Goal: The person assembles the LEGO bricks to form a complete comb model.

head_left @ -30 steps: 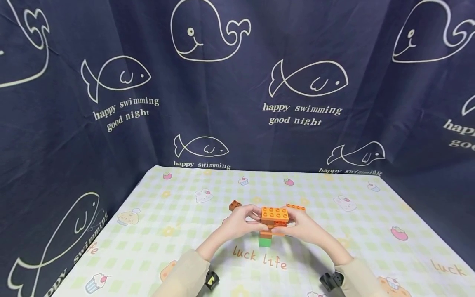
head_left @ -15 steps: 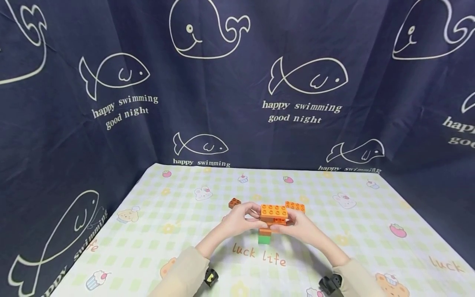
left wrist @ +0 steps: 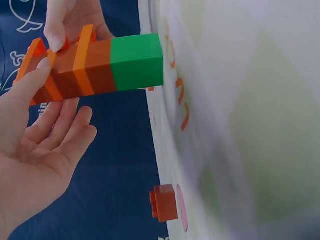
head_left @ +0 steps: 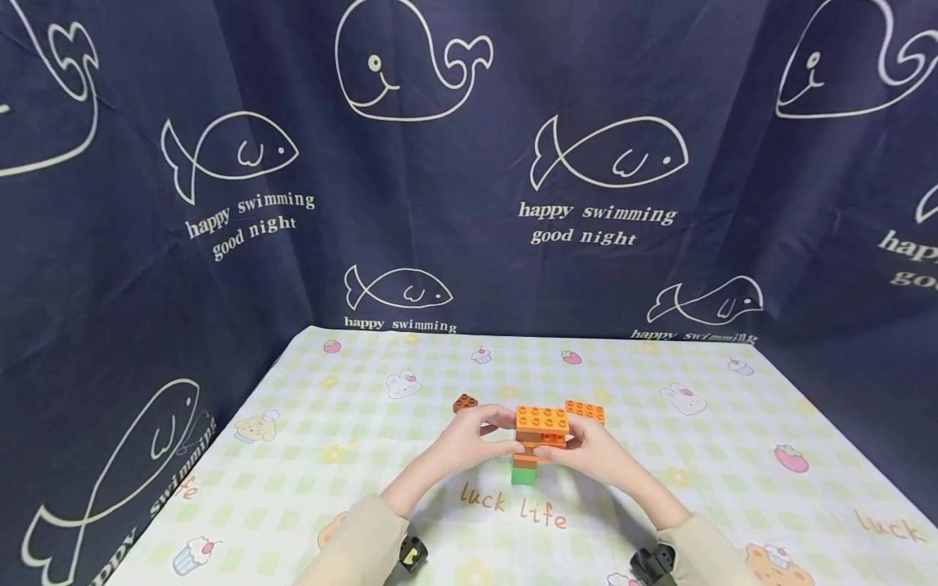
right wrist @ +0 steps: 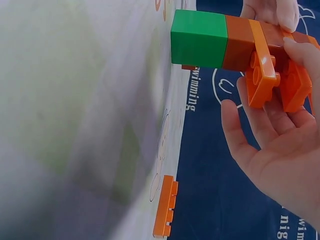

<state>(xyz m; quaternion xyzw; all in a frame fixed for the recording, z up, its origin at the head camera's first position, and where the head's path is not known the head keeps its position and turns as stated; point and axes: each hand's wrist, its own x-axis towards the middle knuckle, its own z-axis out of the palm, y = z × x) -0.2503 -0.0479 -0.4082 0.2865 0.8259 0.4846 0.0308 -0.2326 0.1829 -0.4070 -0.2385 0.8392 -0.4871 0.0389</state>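
A tower of stacked toy building bricks (head_left: 524,475) stands on the tablecloth, green at its base. Above the green, brown bricks alternate with orange ones, topped by an orange studded brick (head_left: 542,419). My left hand (head_left: 469,439) grips the upper tower from the left, thumb on the near face and fingers behind. From the other side my right hand (head_left: 593,448) holds it the same way, its thumb close to the left thumb. In the right wrist view, orange bricks (right wrist: 261,82) jut out sideways between the right thumb and fingers.
A small brown brick (head_left: 465,403) lies behind the left hand. Behind the right hand is a loose orange studded brick (head_left: 585,410). The table wears a green-checked cloth (head_left: 352,488), and a dark blue curtain (head_left: 484,203) hangs around the back and sides.
Both hands keep their grip on the brick tower. The right fingers have shifted slightly, and more of the loose orange brick behind them shows.
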